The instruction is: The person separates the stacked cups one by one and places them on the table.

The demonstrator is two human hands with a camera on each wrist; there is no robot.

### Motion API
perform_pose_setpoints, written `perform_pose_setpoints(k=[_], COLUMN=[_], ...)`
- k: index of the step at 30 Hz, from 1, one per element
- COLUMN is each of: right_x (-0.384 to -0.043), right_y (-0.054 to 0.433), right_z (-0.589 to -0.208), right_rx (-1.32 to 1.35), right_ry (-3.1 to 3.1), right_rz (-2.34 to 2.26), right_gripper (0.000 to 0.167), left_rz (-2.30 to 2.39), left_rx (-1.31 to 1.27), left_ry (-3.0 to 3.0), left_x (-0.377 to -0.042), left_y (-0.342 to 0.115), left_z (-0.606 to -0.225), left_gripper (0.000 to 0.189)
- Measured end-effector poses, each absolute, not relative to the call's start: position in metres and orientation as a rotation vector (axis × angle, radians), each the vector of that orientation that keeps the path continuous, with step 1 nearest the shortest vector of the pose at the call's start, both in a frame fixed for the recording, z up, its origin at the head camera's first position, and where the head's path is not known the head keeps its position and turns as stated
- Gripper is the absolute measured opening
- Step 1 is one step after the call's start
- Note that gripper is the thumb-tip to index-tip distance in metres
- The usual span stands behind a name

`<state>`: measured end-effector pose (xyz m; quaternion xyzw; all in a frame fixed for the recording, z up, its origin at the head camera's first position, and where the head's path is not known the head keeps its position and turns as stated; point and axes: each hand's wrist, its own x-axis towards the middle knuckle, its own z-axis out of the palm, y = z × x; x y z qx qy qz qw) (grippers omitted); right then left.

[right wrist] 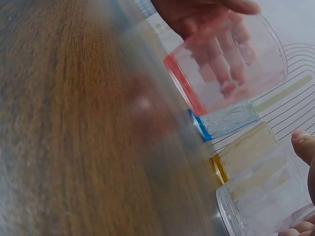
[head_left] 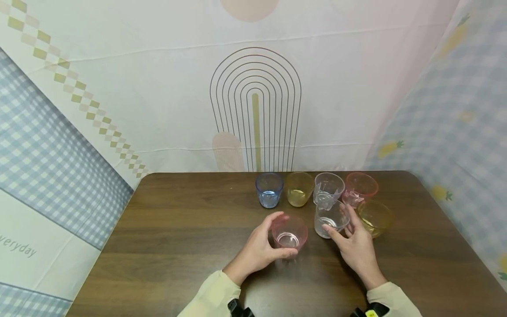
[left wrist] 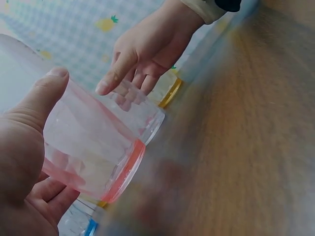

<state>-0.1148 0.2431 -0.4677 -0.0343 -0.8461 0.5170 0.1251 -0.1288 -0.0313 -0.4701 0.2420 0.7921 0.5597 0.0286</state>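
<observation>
My left hand (head_left: 257, 246) holds a pink-tinted glass (head_left: 290, 233) around its side, thumb in front and fingers behind. Both wrist views show this pink glass (right wrist: 229, 64) tilted in the frame, its red base raised off the wood. To its right, my right hand (head_left: 355, 246) grips a clear glass (head_left: 332, 220), with the thumb on the near side and the fingers on the right side. The clear glass (left wrist: 140, 115) appears to stand on the table. Just right of that hand is a yellow glass (head_left: 376, 218), partly hidden by the fingers.
Along the back of the brown table (head_left: 178, 229) stand a blue glass (head_left: 269, 191), another yellow glass (head_left: 299, 190), a second clear glass (head_left: 328, 185) and a second pink glass (head_left: 361, 187). A patterned cloth (head_left: 336, 97) hangs behind the table edge.
</observation>
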Motion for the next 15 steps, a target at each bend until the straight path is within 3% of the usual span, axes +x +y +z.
perform_pose_setpoints(k=[15], right_x=[-0.115], right_y=[0.243], right_z=[-0.468], right_rx=[-0.088], right_ry=[-2.446], right_rz=[1.501], right_gripper=[0.088], left_rz=[1.761], left_rx=[0.590], left_ry=[2.471], left_x=[-0.145], left_y=[-0.015], left_z=[-0.472], left_gripper=[0.092])
